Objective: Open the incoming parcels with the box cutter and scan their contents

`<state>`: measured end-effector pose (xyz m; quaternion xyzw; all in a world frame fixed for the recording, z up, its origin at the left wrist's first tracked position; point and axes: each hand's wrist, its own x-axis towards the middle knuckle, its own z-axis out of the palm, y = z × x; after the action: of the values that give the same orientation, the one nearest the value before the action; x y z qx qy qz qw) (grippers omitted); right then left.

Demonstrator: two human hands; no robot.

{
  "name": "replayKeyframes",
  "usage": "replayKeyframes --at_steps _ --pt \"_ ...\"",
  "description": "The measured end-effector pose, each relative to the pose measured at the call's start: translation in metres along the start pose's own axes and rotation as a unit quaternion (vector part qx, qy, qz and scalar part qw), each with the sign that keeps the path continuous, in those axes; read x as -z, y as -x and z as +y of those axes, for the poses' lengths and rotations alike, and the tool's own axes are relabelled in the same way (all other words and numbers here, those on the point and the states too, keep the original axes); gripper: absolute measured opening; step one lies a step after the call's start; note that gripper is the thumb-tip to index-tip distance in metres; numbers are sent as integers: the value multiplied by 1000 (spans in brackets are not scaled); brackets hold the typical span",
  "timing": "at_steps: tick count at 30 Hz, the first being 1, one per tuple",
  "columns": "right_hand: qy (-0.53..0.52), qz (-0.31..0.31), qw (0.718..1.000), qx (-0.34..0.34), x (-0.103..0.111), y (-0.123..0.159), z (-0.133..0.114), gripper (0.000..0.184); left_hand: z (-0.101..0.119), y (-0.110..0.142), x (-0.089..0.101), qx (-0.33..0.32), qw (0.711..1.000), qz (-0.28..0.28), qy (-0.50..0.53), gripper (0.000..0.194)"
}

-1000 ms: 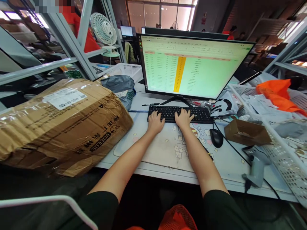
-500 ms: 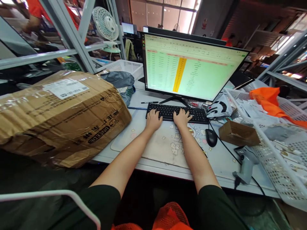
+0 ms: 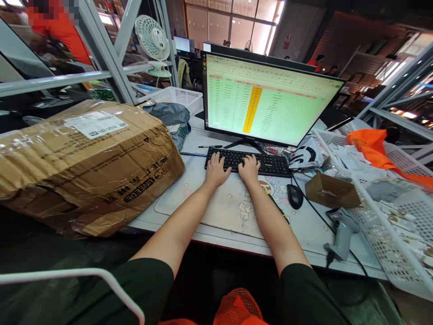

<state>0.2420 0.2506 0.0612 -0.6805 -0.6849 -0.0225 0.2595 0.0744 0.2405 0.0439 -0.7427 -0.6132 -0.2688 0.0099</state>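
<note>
My left hand [image 3: 216,170] rests on the left end of a black keyboard [image 3: 274,165], fingers spread over its keys. Nearer the keyboard's middle, my right hand [image 3: 249,169] lies with its fingers apart on the keys, holding nothing. Behind the keyboard stands a monitor [image 3: 287,104] showing a spreadsheet with a yellow column. A pen [image 3: 210,146] lies just beyond the keyboard's left end. To the right of my right hand sits a black mouse [image 3: 295,197] on a patterned desk mat [image 3: 223,207].
A large taped cardboard box [image 3: 91,167] takes up the left side. On the right are a small brown box [image 3: 331,190], a grey barcode scanner [image 3: 341,237] with a cable, and a white plastic basket [image 3: 382,239]. A fan [image 3: 152,38] stands behind the metal frame [image 3: 101,49].
My right hand has shifted left along the keyboard, closer to my left hand. My left hand stays at the left end. The view has turned slightly.
</note>
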Motion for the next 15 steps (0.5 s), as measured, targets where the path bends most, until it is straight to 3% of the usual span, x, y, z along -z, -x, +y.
replayKeyframes --at_steps 4,10,15 --pt "-5 -44 997 60 -5 7 -11 46 -3 -1 -4 -11 1000 23 -2 56" --pt "-4 -66 994 89 -9 6 -19 45 -5 -2 -4 -32 999 29 -2 47" --pt "-6 -27 997 69 -5 7 -18 39 -4 -1 -3 -31 999 28 3 48"
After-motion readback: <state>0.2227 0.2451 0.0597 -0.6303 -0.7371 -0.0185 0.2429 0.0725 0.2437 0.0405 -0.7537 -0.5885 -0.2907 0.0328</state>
